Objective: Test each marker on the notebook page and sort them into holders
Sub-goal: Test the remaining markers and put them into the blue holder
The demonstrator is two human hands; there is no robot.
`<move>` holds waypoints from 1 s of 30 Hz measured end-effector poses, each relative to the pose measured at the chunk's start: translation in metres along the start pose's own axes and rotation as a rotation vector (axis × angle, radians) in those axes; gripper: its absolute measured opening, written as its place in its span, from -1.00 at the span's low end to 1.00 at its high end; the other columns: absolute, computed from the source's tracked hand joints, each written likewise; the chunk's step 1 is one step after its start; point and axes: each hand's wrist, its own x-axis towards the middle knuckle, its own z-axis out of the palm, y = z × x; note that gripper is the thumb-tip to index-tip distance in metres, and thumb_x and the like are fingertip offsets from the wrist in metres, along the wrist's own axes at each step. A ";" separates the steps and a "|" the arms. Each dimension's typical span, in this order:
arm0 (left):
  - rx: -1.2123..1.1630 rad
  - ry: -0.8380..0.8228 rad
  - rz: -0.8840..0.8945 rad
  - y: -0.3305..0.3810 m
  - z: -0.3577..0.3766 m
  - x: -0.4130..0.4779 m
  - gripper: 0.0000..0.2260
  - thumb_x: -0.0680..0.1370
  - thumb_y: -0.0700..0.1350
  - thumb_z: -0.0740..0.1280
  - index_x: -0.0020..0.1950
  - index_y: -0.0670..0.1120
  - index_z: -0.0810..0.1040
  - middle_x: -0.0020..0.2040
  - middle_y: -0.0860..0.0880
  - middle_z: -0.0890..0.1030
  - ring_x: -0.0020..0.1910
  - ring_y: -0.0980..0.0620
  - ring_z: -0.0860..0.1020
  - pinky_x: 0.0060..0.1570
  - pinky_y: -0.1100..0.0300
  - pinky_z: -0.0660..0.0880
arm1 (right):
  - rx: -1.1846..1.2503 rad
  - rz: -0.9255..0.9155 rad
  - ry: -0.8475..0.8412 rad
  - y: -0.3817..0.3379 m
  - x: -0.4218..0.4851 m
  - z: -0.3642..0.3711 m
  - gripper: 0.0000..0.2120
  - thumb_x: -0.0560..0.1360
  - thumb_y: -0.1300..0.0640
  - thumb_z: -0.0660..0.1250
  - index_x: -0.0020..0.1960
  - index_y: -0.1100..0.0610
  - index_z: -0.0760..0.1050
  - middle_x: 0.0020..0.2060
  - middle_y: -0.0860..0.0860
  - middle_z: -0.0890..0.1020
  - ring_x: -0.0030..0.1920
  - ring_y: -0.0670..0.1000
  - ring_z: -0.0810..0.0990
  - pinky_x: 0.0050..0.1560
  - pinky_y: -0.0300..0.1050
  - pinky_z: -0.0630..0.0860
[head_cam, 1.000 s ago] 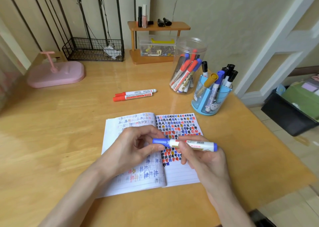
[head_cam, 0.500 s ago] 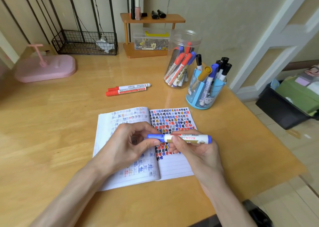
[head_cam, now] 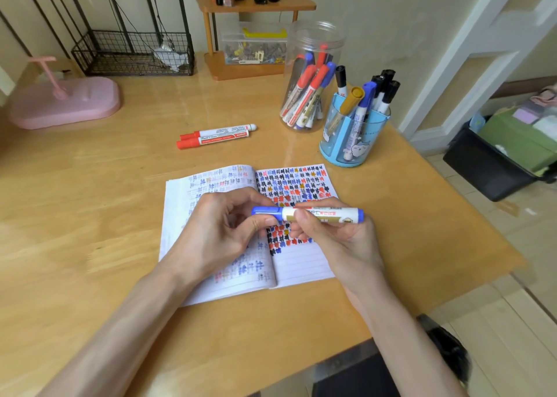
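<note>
**Hands hold one blue marker over the notebook**

The left hand pinches the cap end of the blue marker between thumb and curled fingers. The right hand grips the white barrel of the same marker, fingers wrapped round it. The marker lies level, cap pointing left, above the right page of the open notebook. The cap is seated on the barrel.

The notebook lies flat on the tabletop, and rows of black, blue and red test marks cover the upper part of its right page.

Beyond the notebook, to the right, a clear jar and a blue holder stand just beside each other. Each contains upright markers.

Two red markers lie side by side on the tabletop, left of the jar.
</note>
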 end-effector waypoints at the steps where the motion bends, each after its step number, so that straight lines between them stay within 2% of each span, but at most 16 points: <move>1: 0.002 0.005 -0.001 0.000 0.001 0.000 -0.96 0.57 -0.13 0.48 -0.02 0.01 0.67 -0.34 0.01 0.67 -0.42 0.14 0.48 -0.38 0.08 0.44 | -0.003 0.001 -0.003 0.001 0.000 0.000 -0.83 0.48 0.25 0.49 0.01 0.34 0.67 -0.28 0.18 0.71 -0.25 0.03 0.69 -0.14 -0.20 0.60; 4: 0.015 0.016 -0.001 0.002 0.003 -0.001 -0.95 0.56 -0.15 0.49 -0.02 -0.01 0.68 -0.34 0.01 0.67 -0.43 0.16 0.49 -0.39 0.18 0.42 | 0.002 0.009 -0.009 0.001 0.000 -0.001 -0.84 0.48 0.25 0.49 0.01 0.32 0.67 -0.28 0.15 0.71 -0.25 0.02 0.69 -0.12 -0.19 0.60; 7: 0.008 0.022 0.021 0.006 0.004 -0.001 -0.95 0.55 -0.13 0.49 -0.02 -0.01 0.67 -0.33 0.01 0.67 -0.39 0.09 0.55 -0.34 0.15 0.46 | 0.020 0.014 0.008 0.000 -0.001 -0.001 -0.81 0.46 0.16 0.49 -0.02 0.28 0.69 -0.27 0.15 0.73 -0.24 0.03 0.70 -0.12 -0.17 0.61; 10: -0.015 0.023 0.053 0.010 0.003 -0.001 -0.92 0.56 0.01 0.51 -0.02 0.06 0.66 -0.26 -0.07 0.68 -0.29 -0.23 0.57 -0.26 -0.09 0.47 | 0.038 0.045 -0.014 -0.003 0.000 -0.005 -0.78 0.49 0.12 0.46 -0.02 0.29 0.70 -0.23 0.22 0.73 -0.22 0.06 0.69 -0.13 -0.14 0.60; 11: -0.005 0.026 0.063 0.011 0.004 -0.001 -0.90 0.55 0.06 0.51 -0.01 0.08 0.65 -0.25 -0.08 0.68 -0.28 -0.28 0.54 -0.25 -0.13 0.44 | 0.042 0.060 -0.021 -0.005 0.000 -0.005 -0.76 0.50 0.10 0.46 0.01 0.29 0.69 -0.21 0.22 0.72 -0.22 0.06 0.68 -0.12 -0.14 0.59; 13: 0.006 0.051 0.077 0.010 0.003 0.000 -0.87 0.54 0.10 0.48 0.00 0.08 0.64 -0.27 -0.09 0.64 -0.31 -0.25 0.47 -0.29 -0.08 0.39 | 0.084 0.076 -0.007 -0.009 0.002 -0.004 -0.66 0.48 0.10 0.48 0.21 0.20 0.64 -0.17 0.17 0.71 -0.21 0.02 0.65 -0.11 -0.16 0.58; 15: 0.022 0.115 0.069 0.009 0.000 0.001 -0.84 0.56 0.11 0.48 0.00 0.04 0.65 -0.28 -0.09 0.63 -0.37 -0.16 0.41 -0.29 -0.01 0.37 | 0.120 0.050 0.071 -0.012 0.004 -0.003 -0.43 0.44 0.15 0.54 0.42 0.03 0.49 -0.05 0.15 0.68 -0.17 0.00 0.65 -0.10 -0.18 0.59; 17: 0.004 0.191 0.033 0.011 -0.002 0.002 -0.81 0.55 0.10 0.49 -0.05 0.00 0.65 -0.27 0.00 0.66 -0.42 0.03 0.40 -0.30 0.07 0.40 | -0.033 -0.085 0.164 -0.011 0.008 -0.005 -0.27 0.41 0.22 0.59 0.48 -0.09 0.39 0.11 0.11 0.57 -0.11 0.00 0.65 -0.10 -0.19 0.60; 18: -0.011 0.223 0.011 0.013 -0.002 0.002 -0.81 0.53 0.10 0.48 -0.07 -0.01 0.65 -0.27 0.03 0.67 -0.41 0.07 0.45 -0.30 0.09 0.44 | -0.193 -0.190 0.186 -0.010 0.011 -0.006 -0.26 0.42 0.24 0.60 0.48 -0.11 0.39 0.12 0.05 0.51 -0.11 -0.02 0.62 -0.13 -0.21 0.58; 20: -0.037 0.249 -0.024 0.017 0.000 0.003 -0.78 0.49 0.11 0.47 -0.11 -0.04 0.65 -0.26 -0.03 0.69 -0.34 -0.09 0.57 -0.25 0.02 0.49 | -0.556 -0.417 0.175 -0.008 0.018 -0.008 -0.41 0.44 0.22 0.60 0.40 -0.10 0.52 0.10 -0.02 0.42 -0.12 -0.04 0.54 -0.16 -0.22 0.52; 21: -0.055 0.247 -0.031 0.019 0.003 0.002 -0.76 0.48 0.11 0.47 -0.12 -0.05 0.65 -0.26 -0.08 0.69 -0.30 -0.18 0.59 -0.24 -0.01 0.48 | -0.692 -0.508 0.147 -0.007 0.021 -0.006 -0.51 0.45 0.20 0.60 0.32 -0.09 0.60 0.09 -0.03 0.40 -0.11 -0.06 0.52 -0.11 -0.22 0.51; 23: -0.096 0.230 -0.047 0.020 0.011 0.000 -0.76 0.49 0.10 0.48 -0.13 -0.08 0.65 -0.27 -0.15 0.68 -0.32 -0.20 0.59 -0.25 -0.01 0.48 | -0.847 -0.609 0.075 -0.003 0.025 -0.001 -0.65 0.46 0.22 0.57 0.18 -0.04 0.69 0.08 -0.03 0.38 -0.10 -0.04 0.48 -0.04 -0.18 0.52; 27: -0.171 0.157 -0.053 0.023 0.017 -0.001 -0.82 0.52 0.07 0.51 -0.08 -0.03 0.67 -0.25 -0.12 0.69 -0.33 0.08 0.56 -0.28 0.22 0.49 | -0.904 -0.710 0.045 0.000 0.033 -0.001 -0.74 0.44 0.28 0.49 0.08 0.04 0.71 0.04 0.01 0.48 -0.10 0.03 0.52 -0.14 0.02 0.57; 30: -0.219 0.101 -0.014 0.021 0.016 -0.001 -0.78 0.49 0.13 0.50 0.04 0.05 0.68 -0.12 -0.05 0.71 -0.19 0.01 0.66 -0.07 0.18 0.57 | -0.794 -0.706 0.089 -0.011 0.046 -0.012 -0.77 0.48 0.27 0.53 0.12 0.11 0.71 0.02 -0.02 0.61 -0.07 -0.04 0.62 -0.09 -0.13 0.56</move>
